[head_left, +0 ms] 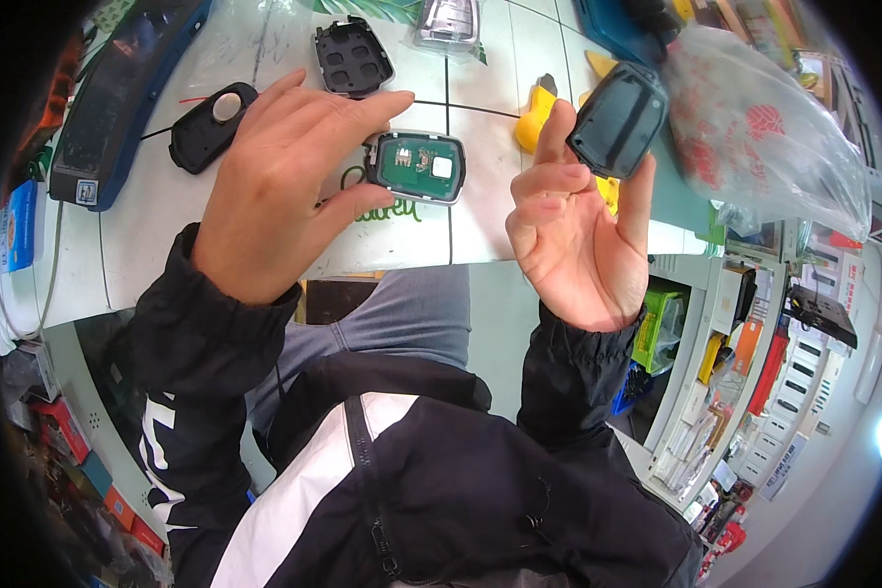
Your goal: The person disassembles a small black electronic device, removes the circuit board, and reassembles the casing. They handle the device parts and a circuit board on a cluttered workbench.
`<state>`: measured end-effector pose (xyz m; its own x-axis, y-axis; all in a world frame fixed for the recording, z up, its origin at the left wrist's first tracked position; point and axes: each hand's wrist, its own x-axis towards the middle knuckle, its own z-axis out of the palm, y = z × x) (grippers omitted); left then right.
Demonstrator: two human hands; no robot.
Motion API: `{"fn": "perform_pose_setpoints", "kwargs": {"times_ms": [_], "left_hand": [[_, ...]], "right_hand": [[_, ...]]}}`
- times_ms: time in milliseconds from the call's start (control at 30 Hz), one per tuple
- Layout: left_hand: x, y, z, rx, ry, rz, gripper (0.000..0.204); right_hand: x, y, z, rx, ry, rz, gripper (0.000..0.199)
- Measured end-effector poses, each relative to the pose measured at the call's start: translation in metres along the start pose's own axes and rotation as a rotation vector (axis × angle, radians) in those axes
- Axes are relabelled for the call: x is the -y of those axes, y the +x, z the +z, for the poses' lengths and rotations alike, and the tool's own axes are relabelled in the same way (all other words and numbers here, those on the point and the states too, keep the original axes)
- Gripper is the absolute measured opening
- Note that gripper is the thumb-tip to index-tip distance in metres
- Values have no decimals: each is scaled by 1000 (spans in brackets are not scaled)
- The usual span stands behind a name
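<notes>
My left hand (pixel 289 181) reaches over the table, its thumb and index finger spread apart around the left end of a key fob half (pixel 416 167). That piece has a silver rim and a green circuit board facing up. The thumb tip is at its lower left edge; the index fingertip is off its upper edge. In my right hand (pixel 588 225), a dark key fob cover (pixel 619 120) is held up between fingers and thumb. A black fob shell (pixel 353 59) with square recesses lies beyond my left hand. Beside that hand is a black fob piece (pixel 206 132) with a coin battery (pixel 227 107) on it.
A long dark blue device (pixel 122 98) stands at the left. Yellow-handled tool (pixel 536 113) lies behind my right hand. A clear plastic bag (pixel 764 132) with red prints fills the right side. Another packaged fob (pixel 448 22) sits at the back. Shelves of goods (pixel 725 382) stand at right.
</notes>
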<state>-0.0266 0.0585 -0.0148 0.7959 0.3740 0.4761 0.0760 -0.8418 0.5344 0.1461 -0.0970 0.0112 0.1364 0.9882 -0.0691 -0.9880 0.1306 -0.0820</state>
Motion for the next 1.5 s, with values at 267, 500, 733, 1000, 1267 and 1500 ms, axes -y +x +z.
{"fn": "perform_pose_setpoints", "kwargs": {"times_ms": [267,500,733,1000,1267,1500], "left_hand": [[2,0,0,3,-4,10,61],[3,-3,3,-38,-29,7,64],[2,-5,3,-57,-111,-56,69],[3,-4,1,-27,-62,-22,61],[4,-6,2,-36,6,23,43],[4,-4,1,-15,-20,20,40]], "right_hand": [[0,2,-4,26,-1,-8,53],[-10,3,-4,-157,-831,-379,37],[-45,15,-19,-159,-1788,-724,35],[-41,18,-18,-159,-2078,-644,33],[-38,13,-15,-151,-2136,-610,32],[-35,15,-16,-68,-2174,-588,30]]}}
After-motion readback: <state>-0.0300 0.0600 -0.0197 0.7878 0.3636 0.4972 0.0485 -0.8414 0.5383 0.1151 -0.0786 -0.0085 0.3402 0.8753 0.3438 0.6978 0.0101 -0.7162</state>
